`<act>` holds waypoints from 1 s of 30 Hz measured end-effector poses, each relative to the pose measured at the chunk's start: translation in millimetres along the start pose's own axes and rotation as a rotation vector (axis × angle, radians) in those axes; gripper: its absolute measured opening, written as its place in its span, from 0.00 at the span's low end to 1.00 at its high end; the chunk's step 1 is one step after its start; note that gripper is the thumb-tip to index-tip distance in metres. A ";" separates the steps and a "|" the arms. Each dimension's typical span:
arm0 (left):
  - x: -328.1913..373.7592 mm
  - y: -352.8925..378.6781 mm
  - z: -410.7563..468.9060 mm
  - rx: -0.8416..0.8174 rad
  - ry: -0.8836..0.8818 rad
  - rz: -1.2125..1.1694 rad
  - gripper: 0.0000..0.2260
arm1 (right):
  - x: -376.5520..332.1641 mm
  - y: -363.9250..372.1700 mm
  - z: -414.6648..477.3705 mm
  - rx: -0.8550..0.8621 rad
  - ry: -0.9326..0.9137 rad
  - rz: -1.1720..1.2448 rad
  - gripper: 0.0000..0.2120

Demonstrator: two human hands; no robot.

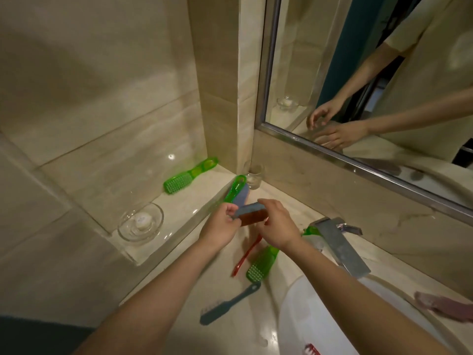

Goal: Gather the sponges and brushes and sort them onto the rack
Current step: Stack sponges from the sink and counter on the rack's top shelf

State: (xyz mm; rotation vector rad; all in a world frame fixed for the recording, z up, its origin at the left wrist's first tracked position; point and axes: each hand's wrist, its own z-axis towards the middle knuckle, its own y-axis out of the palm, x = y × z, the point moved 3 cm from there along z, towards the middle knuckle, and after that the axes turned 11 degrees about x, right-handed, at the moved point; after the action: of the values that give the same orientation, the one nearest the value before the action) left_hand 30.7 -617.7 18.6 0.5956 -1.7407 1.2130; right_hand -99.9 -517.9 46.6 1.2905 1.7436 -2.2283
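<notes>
Sponge (252, 213), two-layer, blue over brown, held in the air over the marble surface (230, 334), just in front of the corner glass tumbler (253, 175). Left grip (221, 225) pinching the near-left end, thumb and fingertips curled round it; right grip (276, 226) curled over the right end from above. Judged light, soft, squashy, no breakage risk; possibly damp, so a bit slick. Best taken across the long sides or by one end, gentle pinch, single grip enough. Lying on the surface: green brush (262, 262), red brush handle (245, 254) partly hidden under the right grip, blue brush (230, 306), second green brush (234, 187) lying over a blue sponge (243, 196). Third green brush (190, 175) up on the tiled ledge (194, 198); pink brush (445, 306) far right by the sink basin (307, 329). Brushes judged light, stiff plastic, smooth handles; take mid-handle, not by the bristles. Glass soap dish (140, 221) on the ledge fragile, keep clear.
</notes>
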 end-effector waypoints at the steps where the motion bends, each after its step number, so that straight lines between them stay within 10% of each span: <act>1: -4.6 2.9 3.4 -0.011 -0.008 0.001 0.14 | 2.7 4.2 5.9 -0.017 0.006 -0.008 0.31; 15: -47.4 28.1 31.3 -0.035 -0.088 -0.007 0.25 | 31.6 46.1 56.6 -0.104 0.022 -0.029 0.24; 24: -10.2 23.3 36.1 0.203 -0.070 -0.364 0.22 | 21.1 30.5 55.2 0.261 0.267 0.546 0.09; 30: -8.0 19.2 45.9 0.247 -0.114 -0.357 0.15 | -6.5 45.4 53.4 -0.114 0.336 0.755 0.14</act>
State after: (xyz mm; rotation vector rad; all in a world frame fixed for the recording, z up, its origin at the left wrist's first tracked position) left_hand 1.1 -652.7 -2.5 1.0914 -1.5014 1.1614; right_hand -104.3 -581.2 16.1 1.9508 1.1206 -1.5316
